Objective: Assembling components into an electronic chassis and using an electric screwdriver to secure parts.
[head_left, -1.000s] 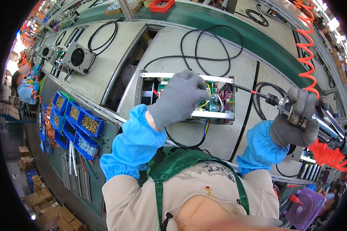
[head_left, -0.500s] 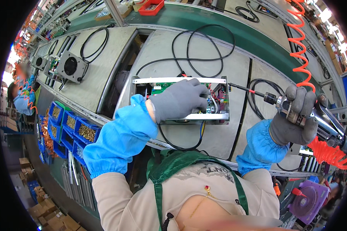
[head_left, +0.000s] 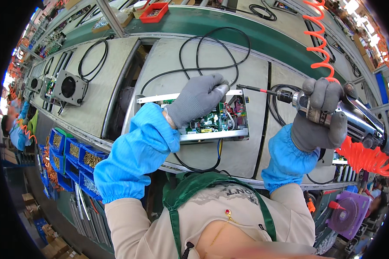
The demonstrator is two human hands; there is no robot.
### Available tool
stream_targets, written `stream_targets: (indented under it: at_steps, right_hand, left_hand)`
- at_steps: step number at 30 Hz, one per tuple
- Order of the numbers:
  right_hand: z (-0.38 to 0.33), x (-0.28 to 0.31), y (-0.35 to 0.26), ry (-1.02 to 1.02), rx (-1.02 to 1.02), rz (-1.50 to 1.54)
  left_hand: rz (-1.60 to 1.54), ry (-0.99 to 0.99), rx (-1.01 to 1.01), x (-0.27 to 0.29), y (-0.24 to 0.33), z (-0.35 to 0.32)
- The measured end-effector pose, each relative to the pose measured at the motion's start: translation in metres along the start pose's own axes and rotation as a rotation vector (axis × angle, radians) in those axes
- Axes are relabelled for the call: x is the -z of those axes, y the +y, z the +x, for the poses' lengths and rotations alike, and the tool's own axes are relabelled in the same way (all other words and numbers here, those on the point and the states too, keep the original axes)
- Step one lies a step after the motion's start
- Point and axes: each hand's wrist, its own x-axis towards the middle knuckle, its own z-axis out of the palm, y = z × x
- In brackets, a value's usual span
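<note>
The right grip [head_left: 322, 116] wraps tightly round one power driver [head_left: 362, 115], frame right; the left grip [head_left: 197, 98], fingers curled, hold unclear, covers one open metal case [head_left: 212, 136], mid-frame. Grey tabletop [head_left: 242, 157] beneath; one purple fan [head_left: 346, 214], lower right.

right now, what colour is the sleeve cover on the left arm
Bright blue; the sleeve cover shows best in the head view, the only one.

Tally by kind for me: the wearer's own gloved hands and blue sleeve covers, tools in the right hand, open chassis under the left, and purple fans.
Gloved hands, left hand and right hand: 2
Blue sleeve covers, left cover and right cover: 2
Power driver: 1
Open chassis: 1
Purple fan: 1
Total: 7
</note>
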Motion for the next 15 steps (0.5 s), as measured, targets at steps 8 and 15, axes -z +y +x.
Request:
stream_targets:
  at_steps: [8,15]
  right_hand:
    - [0.0,-0.001,0.01,0.005,0.005,-0.096]
    - [-0.001,-0.001,0.019,-0.059,-0.035,-0.117]
  left_hand:
    - [0.006,-0.089,-0.047,0.0,0.001,0.006]
    - [0.271,-0.073,-0.16,-0.005,0.002,0.017]
